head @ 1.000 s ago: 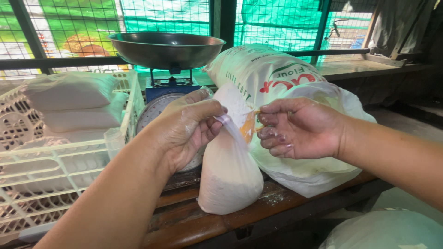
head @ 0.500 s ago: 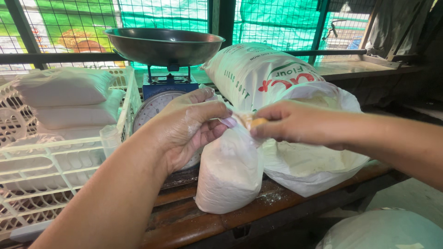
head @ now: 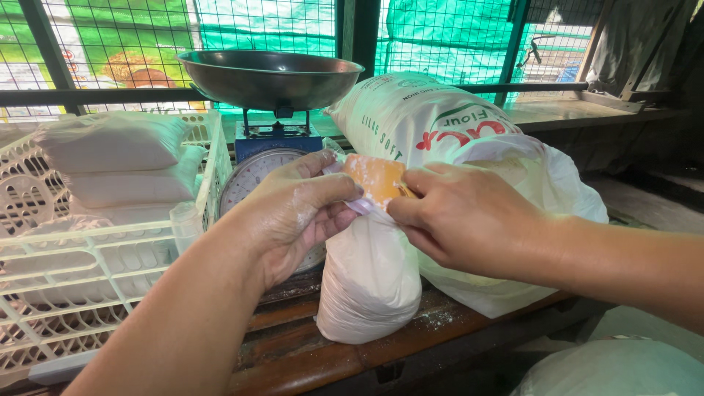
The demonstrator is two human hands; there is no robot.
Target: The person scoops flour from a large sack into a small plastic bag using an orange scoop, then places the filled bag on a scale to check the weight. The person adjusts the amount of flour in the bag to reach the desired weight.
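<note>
Two bare hands, both dusted with flour, meet at the neck of a small clear plastic bag of flour [head: 369,282] standing upright on a dark wooden bench [head: 293,352].

Left hand [head: 293,213]: fingers closed, pinching the gathered neck of the bag from the left.

Right hand [head: 458,216]: fingers closed over the neck from the right, thumb and forefinger pinching an orange strip [head: 374,178] that sticks up above the twist.

Behind the bag: a blue dial scale [head: 257,165] with a dark metal pan [head: 271,77] on top.

Right of the bag, touching it: a large open white sack [head: 528,176], with a printed flour sack [head: 411,110] lying behind.

Left: a cream plastic crate [head: 81,279] holding filled white bags [head: 110,143] stacked flat.

Backdrop: wire mesh with green netting [head: 440,37].
</note>
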